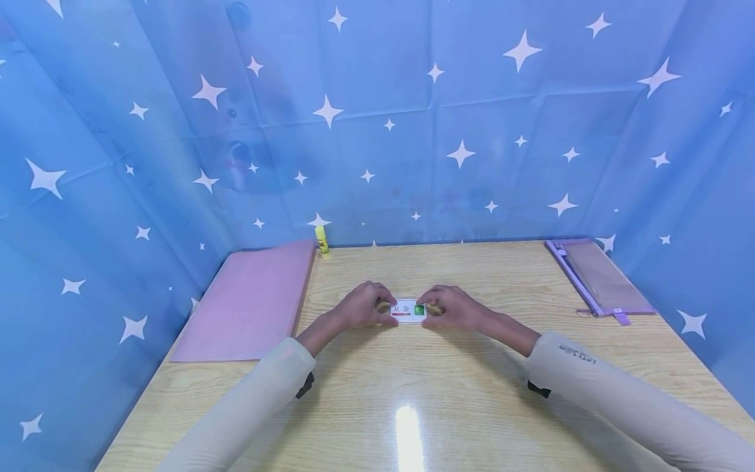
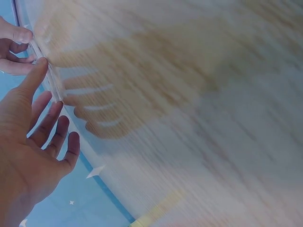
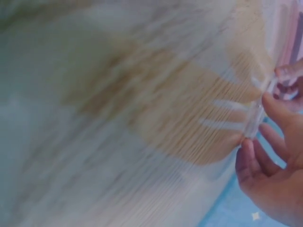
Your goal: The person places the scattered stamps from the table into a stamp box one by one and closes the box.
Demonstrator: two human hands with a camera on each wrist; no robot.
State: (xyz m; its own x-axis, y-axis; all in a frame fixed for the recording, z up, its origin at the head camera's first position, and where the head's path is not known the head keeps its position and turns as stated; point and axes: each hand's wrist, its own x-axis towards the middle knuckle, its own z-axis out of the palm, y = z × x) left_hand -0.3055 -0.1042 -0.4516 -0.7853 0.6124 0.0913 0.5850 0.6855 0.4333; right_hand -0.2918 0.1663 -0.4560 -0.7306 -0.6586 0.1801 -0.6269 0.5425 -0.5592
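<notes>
A small flat case (image 1: pixel 404 311) with clear edges lies close over the middle of the wooden table, showing a white label with red print and a green square. My left hand (image 1: pixel 367 307) pinches its left end between thumb and fingers. At the right end, my right hand (image 1: pixel 454 308) grips it the same way. Seen from the left wrist, the case (image 2: pixel 53 82) is edge-on at the fingertips, the other fingers of the left hand (image 2: pixel 33 137) spread below. The right wrist view has the thin clear case (image 3: pixel 255 116) between thumb and fingertips of the right hand (image 3: pixel 277 165).
A pink folder (image 1: pixel 248 301) lies on the left of the table (image 1: pixel 354 406). Behind it, a yellow glue stick (image 1: pixel 322 241) stands upright near the back edge. A purple-edged zip pouch (image 1: pixel 607 278) is at the right. A blue star-patterned curtain (image 1: pixel 389 157) hangs around the table.
</notes>
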